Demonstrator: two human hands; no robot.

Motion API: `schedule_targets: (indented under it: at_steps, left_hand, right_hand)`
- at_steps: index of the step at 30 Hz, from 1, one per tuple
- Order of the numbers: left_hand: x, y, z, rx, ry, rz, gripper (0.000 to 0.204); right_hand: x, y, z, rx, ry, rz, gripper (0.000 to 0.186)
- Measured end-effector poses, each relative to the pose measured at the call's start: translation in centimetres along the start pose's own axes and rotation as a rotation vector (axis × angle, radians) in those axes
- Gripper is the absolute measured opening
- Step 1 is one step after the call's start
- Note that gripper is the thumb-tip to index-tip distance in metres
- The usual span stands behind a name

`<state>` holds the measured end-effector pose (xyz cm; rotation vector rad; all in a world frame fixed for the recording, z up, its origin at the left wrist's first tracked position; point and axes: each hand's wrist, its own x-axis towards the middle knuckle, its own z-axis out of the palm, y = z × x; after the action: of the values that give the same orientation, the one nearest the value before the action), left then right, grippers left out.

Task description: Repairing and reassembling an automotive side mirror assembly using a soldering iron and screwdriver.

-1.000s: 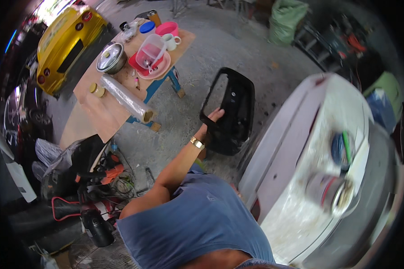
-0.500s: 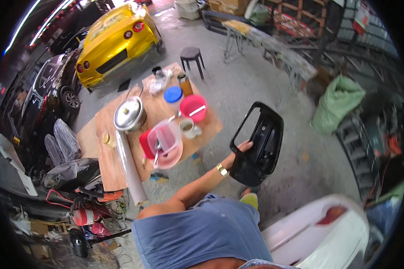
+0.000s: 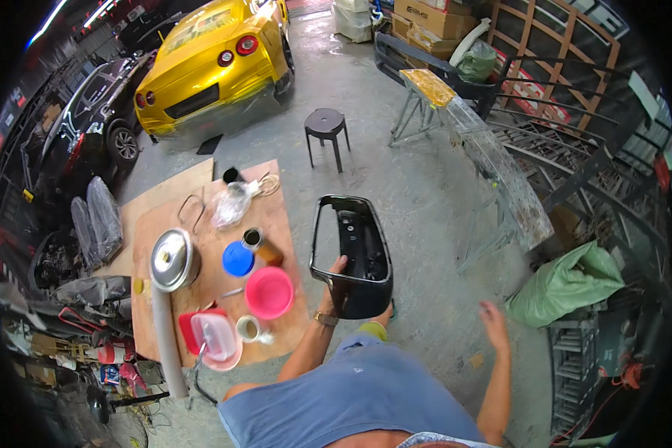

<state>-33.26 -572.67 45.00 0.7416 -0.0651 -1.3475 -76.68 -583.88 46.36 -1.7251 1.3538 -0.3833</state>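
My left hand, with a gold watch at its wrist, is closed on the edge of a black car mirror housing. The housing is a hollow shell with an open window frame, held upright in front of me. One finger shows inside the frame; the rest of that hand is mostly hidden behind the shell. Out to the right, my right hand hangs over the concrete floor with nothing in it, its fingers stretched out and slightly blurred.
Left of me a wooden board bears a lidded pot, pink bowl, blue-lidded tub and mug. Ahead are a dark stool and yellow car. A trestle plank and green sack lie right.
My view has turned rightward and up, so the board sits lower and further left. The mirror housing stays in my left hand, now more upright. My right hand has come into view.
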Motion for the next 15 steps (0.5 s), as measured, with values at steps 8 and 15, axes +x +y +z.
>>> schedule_targets:
  at_steps: [8, 15]
  left_hand:
    - [24.1, 8.9, 3.5, -0.148, 0.114, 0.098, 0.032]
    - [46.0, 17.5, 4.7, -0.027, 0.125, 0.302, 0.032]
  right_hand:
    - [18.3, 11.2, 10.4, 0.037, -0.217, 0.605, 0.04]
    - [48.7, 10.4, 15.0, -0.473, 0.168, -0.038, 0.041]
